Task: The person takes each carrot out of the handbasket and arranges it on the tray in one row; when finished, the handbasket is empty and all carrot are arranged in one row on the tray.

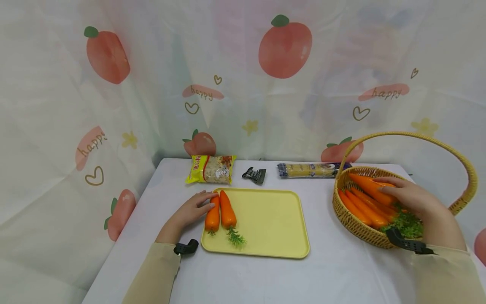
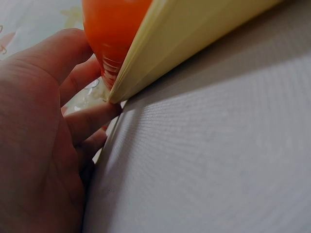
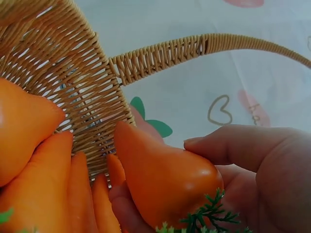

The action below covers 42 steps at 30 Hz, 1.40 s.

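1. The right hand point(image 1: 417, 200) holds a plump orange carrot point(image 1: 370, 188) at the mouth of the wicker basket point(image 1: 351, 228), above other carrots point(image 1: 364, 209). Its grip is clamped on the thick end, thumb on one side, fingers on the other.
2. I'd guess that carrot is light and stiff, its glossy skin a little slippery; the broad shoulder by the green sprigs point(image 3: 209, 213) seems a surer hold than the narrow tip.
3. The left hand's point(image 1: 191, 210) grip is loose, fingers spread, touching the outer carrot point(image 1: 212, 215) at the left edge of the yellow tray point(image 1: 269, 223) on the tabletop point(image 1: 319, 274).
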### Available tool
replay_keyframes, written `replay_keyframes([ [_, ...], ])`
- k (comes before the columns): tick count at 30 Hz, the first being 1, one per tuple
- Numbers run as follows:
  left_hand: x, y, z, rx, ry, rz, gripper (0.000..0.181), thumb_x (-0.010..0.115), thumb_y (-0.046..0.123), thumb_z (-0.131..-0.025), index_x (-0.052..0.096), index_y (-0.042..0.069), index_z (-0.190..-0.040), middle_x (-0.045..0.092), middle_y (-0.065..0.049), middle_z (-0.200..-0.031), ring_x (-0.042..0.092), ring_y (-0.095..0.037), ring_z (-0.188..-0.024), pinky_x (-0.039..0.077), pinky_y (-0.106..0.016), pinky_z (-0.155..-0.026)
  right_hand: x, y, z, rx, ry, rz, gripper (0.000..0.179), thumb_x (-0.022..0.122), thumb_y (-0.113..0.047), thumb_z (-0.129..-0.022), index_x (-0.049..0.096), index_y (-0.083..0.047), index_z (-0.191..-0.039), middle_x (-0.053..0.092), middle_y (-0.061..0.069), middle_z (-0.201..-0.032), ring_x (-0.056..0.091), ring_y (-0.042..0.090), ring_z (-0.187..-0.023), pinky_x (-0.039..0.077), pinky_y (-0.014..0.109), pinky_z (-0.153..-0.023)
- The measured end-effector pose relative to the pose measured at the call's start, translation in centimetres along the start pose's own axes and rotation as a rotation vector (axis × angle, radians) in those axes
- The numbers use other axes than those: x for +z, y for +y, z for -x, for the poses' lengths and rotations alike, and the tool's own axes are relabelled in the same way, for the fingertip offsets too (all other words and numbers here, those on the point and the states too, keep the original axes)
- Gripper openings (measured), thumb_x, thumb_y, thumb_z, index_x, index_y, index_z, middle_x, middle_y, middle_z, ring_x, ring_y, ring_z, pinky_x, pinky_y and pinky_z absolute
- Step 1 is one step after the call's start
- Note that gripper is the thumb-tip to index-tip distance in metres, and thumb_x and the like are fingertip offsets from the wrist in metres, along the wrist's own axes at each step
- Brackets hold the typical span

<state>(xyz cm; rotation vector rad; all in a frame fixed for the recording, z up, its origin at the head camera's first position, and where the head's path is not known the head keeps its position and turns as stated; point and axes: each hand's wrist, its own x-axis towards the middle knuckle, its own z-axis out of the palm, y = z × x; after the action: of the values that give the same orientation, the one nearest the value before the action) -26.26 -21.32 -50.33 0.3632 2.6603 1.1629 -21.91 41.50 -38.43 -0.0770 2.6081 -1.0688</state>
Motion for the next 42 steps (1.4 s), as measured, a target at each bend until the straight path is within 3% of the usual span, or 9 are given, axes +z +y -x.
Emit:
replay_keyframes([
  [5, 0.0, 0.0, -0.1, 0.007, 0.002, -0.002, 0.046, 0.059, 0.049, -0.096, 0.055, 0.036, -0.140, 0.036, -0.005, -0.160, 0.017, -0.032, -0.154, 0.016, -0.062, -0.121, 0.1, -0.5, 0.5, -0.036, 0.020, 0.009, 0.062, 0.036, -0.041, -0.107, 0.023, -0.003, -0.155, 0.008, 0.039, -0.156, 0.021, 0.061, -0.134, 0.036, 0.070, -0.097],
  [13, 0.1, -0.2, -0.1, 0.004, 0.002, 0.001, 0.047, 0.059, 0.051, -0.095, 0.055, 0.038, -0.140, 0.035, -0.004, -0.160, 0.017, -0.032, -0.154, 0.015, -0.063, -0.121, 0.0, -2.6, 1.9, -0.002, 0.052, 0.059, 0.060, 0.034, -0.050, -0.105, 0.040, -0.010, -0.150, 0.013, 0.036, -0.157, 0.015, 0.063, -0.137, 0.028, 0.076, -0.097],
  [18, 0.0, -0.2, -0.1, 0.004, 0.000, 0.004, 0.047, 0.059, 0.052, -0.095, 0.055, 0.038, -0.140, 0.036, -0.003, -0.160, 0.017, -0.031, -0.154, 0.014, -0.062, -0.121, 0.1, -3.8, 2.4, -0.016, 0.054, 0.050, 0.059, 0.034, -0.051, -0.105, 0.042, -0.013, -0.149, 0.014, 0.035, -0.158, 0.013, 0.063, -0.138, 0.025, 0.078, -0.097],
  [31, 0.1, -0.3, -0.2, 0.014, -0.001, 0.016, 0.047, 0.060, 0.052, -0.094, 0.055, 0.038, -0.139, 0.036, -0.003, -0.160, 0.016, -0.031, -0.154, 0.014, -0.062, -0.122, 0.8, -6.0, 3.5, -0.059, 0.020, 0.125, 0.058, 0.039, -0.052, -0.103, 0.040, -0.019, -0.151, 0.022, 0.030, -0.158, 0.035, 0.055, -0.132, 0.047, 0.062, -0.087],
  [33, 0.0, -0.3, -0.2, 0.016, -0.002, 0.019, 0.047, 0.060, 0.051, -0.095, 0.055, 0.038, -0.139, 0.036, -0.003, -0.160, 0.016, -0.031, -0.154, 0.014, -0.062, -0.122, 1.0, -6.2, 3.6, -0.086, 0.020, 0.103, 0.054, 0.041, -0.049, -0.104, 0.043, -0.019, -0.149, 0.024, 0.026, -0.158, 0.043, 0.043, -0.130, 0.049, 0.058, -0.088],
  [35, 0.0, -0.3, -0.1, 0.018, -0.004, 0.018, 0.047, 0.060, 0.051, -0.095, 0.055, 0.037, -0.139, 0.036, -0.003, -0.160, 0.016, -0.031, -0.154, 0.014, -0.062, -0.122, 1.2, -6.5, 3.7, -0.116, 0.021, 0.100, 0.051, 0.043, -0.045, -0.104, 0.045, -0.019, -0.148, 0.027, 0.022, -0.157, 0.049, 0.020, -0.126, 0.050, 0.052, -0.089],
  [38, 0.0, -0.3, -0.1, 0.017, -0.004, 0.016, 0.047, 0.059, 0.051, -0.095, 0.055, 0.037, -0.139, 0.036, -0.003, -0.160, 0.015, -0.031, -0.154, 0.014, -0.061, -0.122, 1.7, -7.1, 3.6, -0.146, 0.040, 0.102, 0.047, 0.046, -0.042, -0.104, 0.048, -0.020, -0.145, 0.035, 0.013, -0.153, 0.045, -0.009, -0.113, 0.051, 0.039, -0.087],
  [40, 0.0, -0.2, -0.1, 0.017, -0.005, 0.015, 0.047, 0.059, 0.051, -0.095, 0.055, 0.037, -0.139, 0.036, -0.003, -0.160, 0.015, -0.031, -0.154, 0.014, -0.061, -0.122, 2.1, -7.5, 3.4, -0.169, 0.052, 0.097, 0.045, 0.048, -0.040, -0.104, 0.049, -0.020, -0.145, 0.044, 0.008, -0.147, 0.046, -0.015, -0.105, 0.050, 0.030, -0.085],
  [42, 0.0, -0.2, -0.1, 0.018, -0.005, 0.015, 0.047, 0.059, 0.051, -0.095, 0.055, 0.037, -0.140, 0.036, -0.004, -0.160, 0.015, -0.031, -0.154, 0.014, -0.062, -0.122, 2.6, -8.0, 3.3, -0.172, 0.063, 0.076, 0.045, 0.050, -0.040, -0.103, 0.050, -0.021, -0.143, 0.050, 0.003, -0.140, 0.053, -0.010, -0.103, 0.052, 0.026, -0.081],
])
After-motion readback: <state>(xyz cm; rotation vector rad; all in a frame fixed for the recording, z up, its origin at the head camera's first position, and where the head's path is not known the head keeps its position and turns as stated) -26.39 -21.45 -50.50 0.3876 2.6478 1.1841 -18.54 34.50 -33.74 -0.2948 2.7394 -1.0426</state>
